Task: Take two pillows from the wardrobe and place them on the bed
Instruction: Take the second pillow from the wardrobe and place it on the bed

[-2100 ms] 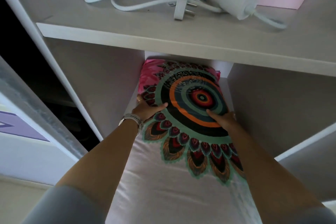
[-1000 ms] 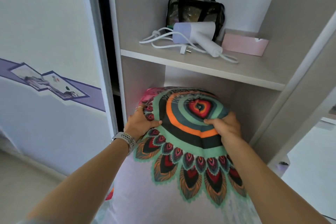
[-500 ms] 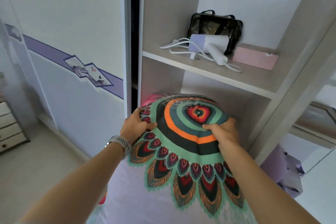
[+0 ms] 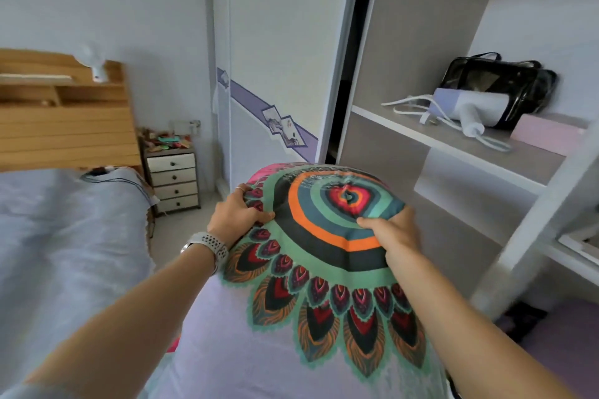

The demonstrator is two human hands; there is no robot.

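head view: both hands grip the far end of the patterned pillow point(image 4: 324, 253), held in the air in front of the open wardrobe point(image 4: 405, 52); left hand point(image 4: 235, 215) clutches its left edge, right hand point(image 4: 393, 232) pinches the top, bed point(image 4: 64, 236) lies to the left

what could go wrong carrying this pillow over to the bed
1. The pillow is bulky and fills the lower view, so the floor ahead is hidden; a trip is possible.
2. Left hand and right hand only pinch the cover at the top, so it might slip.
3. A cable lies on the bed; the pillow may land on it.
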